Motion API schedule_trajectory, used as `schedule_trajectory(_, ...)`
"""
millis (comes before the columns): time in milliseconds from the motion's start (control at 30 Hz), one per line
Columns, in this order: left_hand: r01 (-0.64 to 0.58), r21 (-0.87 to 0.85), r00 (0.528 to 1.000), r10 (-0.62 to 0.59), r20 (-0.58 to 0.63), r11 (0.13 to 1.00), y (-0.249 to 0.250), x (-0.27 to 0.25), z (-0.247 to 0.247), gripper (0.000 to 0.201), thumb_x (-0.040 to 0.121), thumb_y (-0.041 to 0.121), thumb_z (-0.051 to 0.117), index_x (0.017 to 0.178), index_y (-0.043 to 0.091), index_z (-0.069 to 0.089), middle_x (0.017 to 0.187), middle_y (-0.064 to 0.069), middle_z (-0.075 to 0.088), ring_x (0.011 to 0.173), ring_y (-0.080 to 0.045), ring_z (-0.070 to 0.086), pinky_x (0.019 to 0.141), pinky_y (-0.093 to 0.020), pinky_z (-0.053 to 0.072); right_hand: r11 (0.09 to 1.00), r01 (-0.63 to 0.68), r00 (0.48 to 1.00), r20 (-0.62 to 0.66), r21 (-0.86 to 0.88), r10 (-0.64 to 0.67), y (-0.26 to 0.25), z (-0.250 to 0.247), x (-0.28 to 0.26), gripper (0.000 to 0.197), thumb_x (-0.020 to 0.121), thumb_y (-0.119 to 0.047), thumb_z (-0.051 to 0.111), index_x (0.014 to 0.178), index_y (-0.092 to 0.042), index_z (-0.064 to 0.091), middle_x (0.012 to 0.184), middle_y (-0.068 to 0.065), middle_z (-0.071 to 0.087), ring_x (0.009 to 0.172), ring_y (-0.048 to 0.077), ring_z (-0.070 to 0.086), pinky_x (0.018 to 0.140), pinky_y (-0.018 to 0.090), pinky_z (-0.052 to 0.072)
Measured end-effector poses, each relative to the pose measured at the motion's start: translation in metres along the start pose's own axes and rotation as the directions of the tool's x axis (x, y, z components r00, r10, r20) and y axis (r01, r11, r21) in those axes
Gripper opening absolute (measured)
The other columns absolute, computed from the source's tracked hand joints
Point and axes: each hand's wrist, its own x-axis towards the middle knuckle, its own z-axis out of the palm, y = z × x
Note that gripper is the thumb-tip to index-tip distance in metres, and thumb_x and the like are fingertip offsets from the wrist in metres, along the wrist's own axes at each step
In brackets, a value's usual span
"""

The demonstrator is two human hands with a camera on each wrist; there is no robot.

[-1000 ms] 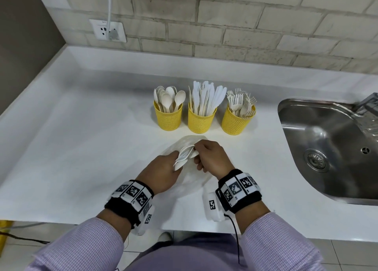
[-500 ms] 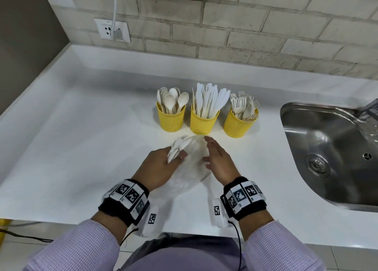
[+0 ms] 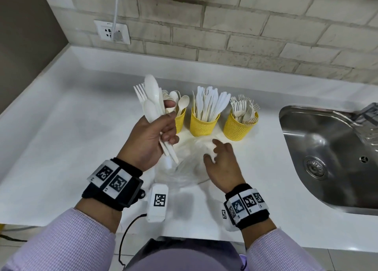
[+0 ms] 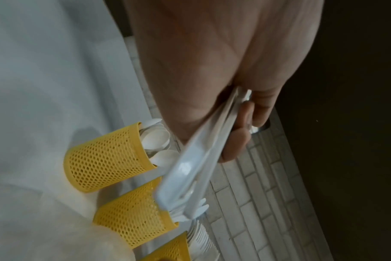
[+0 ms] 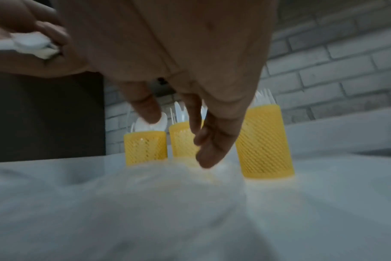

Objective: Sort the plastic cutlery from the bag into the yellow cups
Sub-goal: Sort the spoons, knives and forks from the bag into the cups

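My left hand grips a bundle of white plastic cutlery, raised in front of the spoon cup; a fork, a knife and spoons stick up from the fist. The same bundle of cutlery shows in the left wrist view. The knife cup and the fork cup stand to the right in a row. A clear plastic bag lies flat on the counter before the cups. My right hand hovers over the bag with relaxed fingers, holding nothing.
A steel sink is set into the white counter at the right. A brick wall with a socket and a plugged cable stands behind. The counter's front edge runs just before my wrists.
My left hand has lifted the bundle of cutlery out of the bag and up toward the spoon cup. My right hand has let go and stayed low over the bag.
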Motion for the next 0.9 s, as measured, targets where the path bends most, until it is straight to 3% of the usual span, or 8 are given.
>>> schedule_trajectory(100, 0.024, 0.040, 0.995, -0.028, 0.098, 0.999, -0.003, -0.001, 0.006, 0.022, 0.094, 0.011, 0.056, 0.114, 0.019, 0.062, 0.068, -0.001, 0.028, 0.053, -0.013, 0.030, 0.057, -0.028, 0.036, 0.975, 0.083, 0.993, -0.102, 0.206, -0.063, -0.028, -0.015, -0.004, 0.037, 0.092, -0.021, 0.056, 0.128, -0.014, 0.063, 0.110, 0.000, 0.049, 0.092, 0.009, 0.056, 0.090, 0.035, 0.048)
schedule_trajectory(167, 0.024, 0.038, 0.987, -0.030, 0.159, 0.999, -0.006, -0.001, 0.011, 0.021, 0.097, 0.011, 0.054, 0.115, 0.017, 0.062, 0.069, -0.002, 0.036, 0.056, -0.013, 0.035, 0.060, -0.029, 0.037, 0.873, -0.029, 0.990, 0.135, 0.486, -0.043, -0.048, -0.025, -0.007, 0.042, 0.080, -0.029, 0.055, 0.117, -0.015, 0.068, 0.102, 0.000, 0.059, 0.089, 0.013, 0.063, 0.087, 0.043, 0.054)
schedule_trajectory(233, 0.015, 0.053, 0.977, -0.026, 0.213, 0.998, -0.009, 0.000, 0.018, 0.021, 0.100, 0.012, 0.054, 0.119, 0.015, 0.062, 0.070, -0.004, 0.045, 0.061, -0.016, 0.044, 0.063, -0.029, 0.040, 0.718, -0.253, 0.890, 0.447, 0.649, -0.091, -0.059, -0.028, -0.011, 0.047, 0.075, -0.020, 0.056, 0.119, -0.006, 0.065, 0.099, 0.008, 0.067, 0.091, 0.026, 0.068, 0.086, 0.048, 0.057)
schedule_trajectory(333, -0.009, 0.177, 0.970, -0.035, 0.240, 0.984, -0.012, 0.000, 0.028, 0.025, 0.102, 0.018, 0.057, 0.126, 0.017, 0.062, 0.077, -0.008, 0.057, 0.071, -0.020, 0.055, 0.061, -0.030, 0.048, 0.610, -0.359, 0.780, 0.586, 0.707, -0.221, -0.066, -0.026, -0.020, 0.028, 0.084, -0.006, 0.051, 0.109, 0.005, 0.058, 0.095, 0.020, 0.066, 0.077, 0.037, 0.067, 0.066, 0.036, 0.057)
schedule_trajectory(500, -0.101, 0.546, 0.977, -0.021, 0.213, 0.832, -0.017, -0.002, 0.040, 0.024, 0.100, 0.019, 0.066, 0.124, 0.021, 0.066, 0.097, -0.007, 0.076, 0.089, -0.027, 0.072, 0.082, -0.038, 0.059, 0.590, -0.353, 0.814, 0.550, 0.726, -0.190, -0.066, -0.028, -0.021, 0.009, 0.083, -0.009, 0.051, 0.082, -0.001, 0.056, 0.072, 0.014, 0.062, 0.054, 0.022, 0.055, 0.047, 0.024, 0.037)
schedule_trajectory(600, -0.084, 0.686, 0.979, -0.068, 0.191, 0.723, -0.024, -0.003, 0.043, 0.020, 0.098, 0.026, 0.069, 0.116, 0.020, 0.071, 0.108, -0.011, 0.076, 0.065, -0.025, 0.071, 0.056, -0.033, 0.059, 0.544, -0.345, 0.852, 0.498, 0.765, -0.159, -0.063, -0.027, -0.020, 0.006, 0.076, -0.005, 0.048, 0.081, -0.004, 0.052, 0.065, 0.009, 0.056, 0.052, 0.022, 0.051, 0.047, 0.025, 0.034)
schedule_trajectory(700, -0.022, 0.681, 0.977, -0.130, 0.171, 0.732, -0.032, -0.006, 0.047, 0.019, 0.101, 0.031, 0.063, 0.113, 0.024, 0.075, 0.106, -0.008, 0.078, 0.046, -0.028, 0.063, 0.047, -0.036, 0.054, 0.468, -0.357, 0.874, 0.466, 0.808, -0.138, -0.060, -0.031, -0.020, 0.018, 0.073, -0.001, 0.046, 0.090, -0.003, 0.051, 0.062, 0.006, 0.054, 0.054, 0.022, 0.052, 0.048, 0.026, 0.037)
schedule_trajectory(900, -0.032, 0.635, 0.968, -0.134, 0.212, 0.772, -0.041, -0.004, 0.055, 0.023, 0.105, 0.023, 0.058, 0.118, 0.031, 0.075, 0.119, 0.000, 0.076, 0.059, -0.043, 0.068, 0.060, -0.056, 0.056, 0.509, -0.332, 0.890, 0.442, 0.794, -0.109, -0.051, -0.040, -0.016, 0.009, 0.071, -0.002, 0.047, 0.078, -0.006, 0.050, 0.068, 0.010, 0.048, 0.054, 0.020, 0.049, 0.050, 0.028, 0.031)
